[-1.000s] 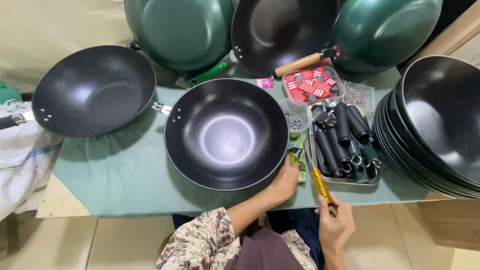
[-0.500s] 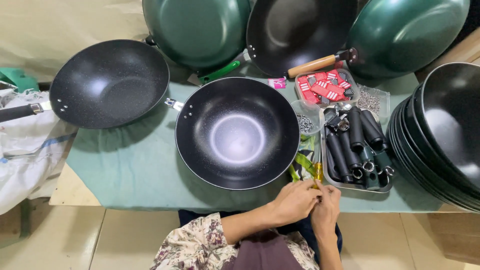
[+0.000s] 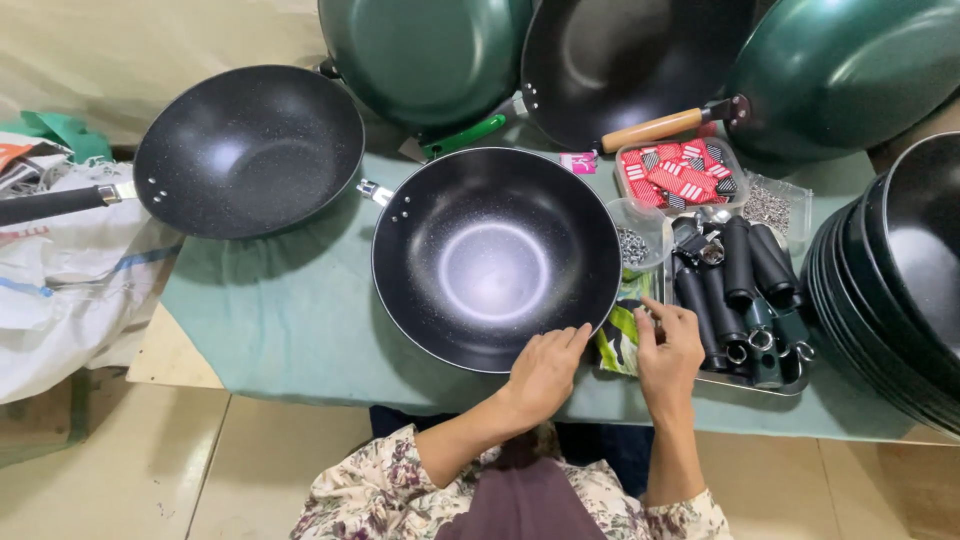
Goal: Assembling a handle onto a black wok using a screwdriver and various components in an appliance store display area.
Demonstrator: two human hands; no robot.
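Note:
A black wok [image 3: 495, 260] without a handle lies on the green cloth [image 3: 290, 310] in front of me. My left hand [image 3: 545, 372] rests flat on its near rim, gripping nothing. My right hand [image 3: 668, 350] is just right of it, fingertips drawn together between a green packet [image 3: 618, 338] and a metal tray of black handles [image 3: 740, 290]. Whether those fingertips pinch something small is unclear. A small clear tub of silver screws [image 3: 632, 245] stands beside the wok.
A second black wok with a handle [image 3: 250, 150] sits at the left. Green and black woks [image 3: 430, 55] lean at the back, and a stack of black woks [image 3: 900, 290] is at the right. A tray of red tags [image 3: 675, 175] and a white sack [image 3: 60, 270] are also here.
A second ago my right hand held a yellow-handled tool; it is out of sight now. The hands met at the green packet, then my left went to the wok rim and my right towards the tray.

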